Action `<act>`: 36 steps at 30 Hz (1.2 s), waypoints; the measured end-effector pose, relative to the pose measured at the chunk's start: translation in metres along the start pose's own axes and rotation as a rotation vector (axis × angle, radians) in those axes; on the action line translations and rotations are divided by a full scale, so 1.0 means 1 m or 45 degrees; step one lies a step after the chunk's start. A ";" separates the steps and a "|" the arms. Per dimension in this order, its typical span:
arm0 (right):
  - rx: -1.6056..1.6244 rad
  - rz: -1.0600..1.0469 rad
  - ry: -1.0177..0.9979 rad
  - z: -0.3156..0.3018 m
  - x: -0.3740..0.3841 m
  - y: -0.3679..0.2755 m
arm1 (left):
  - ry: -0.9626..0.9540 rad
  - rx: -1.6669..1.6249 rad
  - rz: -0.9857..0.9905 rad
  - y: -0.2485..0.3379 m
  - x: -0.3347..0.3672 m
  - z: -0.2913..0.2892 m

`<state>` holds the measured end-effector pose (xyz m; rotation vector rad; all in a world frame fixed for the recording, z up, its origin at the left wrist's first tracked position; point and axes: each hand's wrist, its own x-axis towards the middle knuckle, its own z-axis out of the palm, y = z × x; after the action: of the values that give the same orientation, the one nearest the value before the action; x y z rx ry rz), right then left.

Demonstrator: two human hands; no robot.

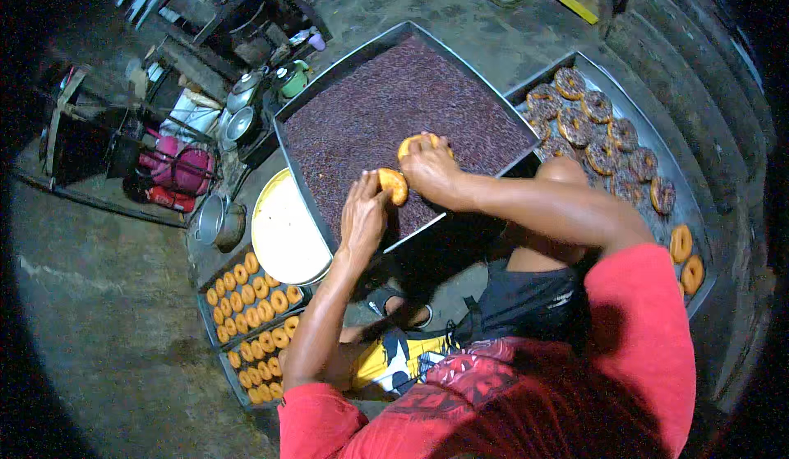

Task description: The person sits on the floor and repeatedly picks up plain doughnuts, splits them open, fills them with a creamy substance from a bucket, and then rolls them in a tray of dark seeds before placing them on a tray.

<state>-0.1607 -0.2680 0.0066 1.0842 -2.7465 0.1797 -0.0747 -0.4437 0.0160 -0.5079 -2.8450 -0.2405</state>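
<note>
A large square metal tray (329,83) filled with dark brown sprinkles (394,97) lies in front of me. Over its near part, my left hand (363,214) grips a golden ring doughnut (395,188) by its left side, with the fingers partly hidden behind it. Just beyond and to the right, my right hand (433,169) is closed over a second doughnut (408,144), pressing it down at the sprinkles. My right fingers cover most of that doughnut. The undersides of both doughnuts are hidden.
Left of the sprinkles stands a round tub (283,233) with white contents. Trays of plain doughnuts (246,295) sit at lower left. On the right, a long metal tray (657,229) bears several sprinkle-coated doughnuts (602,155) and two plain ones (693,274). Pots (215,221) and a pink bag (185,167) lie farther left.
</note>
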 end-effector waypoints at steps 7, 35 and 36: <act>0.674 0.084 0.033 -0.032 0.024 0.045 | 0.074 -0.199 -0.160 0.000 -0.006 -0.003; 0.594 1.007 0.183 0.046 -0.296 0.241 | -0.605 -2.177 -0.330 0.286 0.234 -0.013; 0.600 1.109 0.110 0.030 -0.298 0.240 | -0.661 -2.096 -0.319 0.293 0.230 -0.008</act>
<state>-0.1155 0.0989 -0.0975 -0.1477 -2.9569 0.9839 -0.1778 -0.1007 0.1186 -0.4266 -2.3681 -2.8202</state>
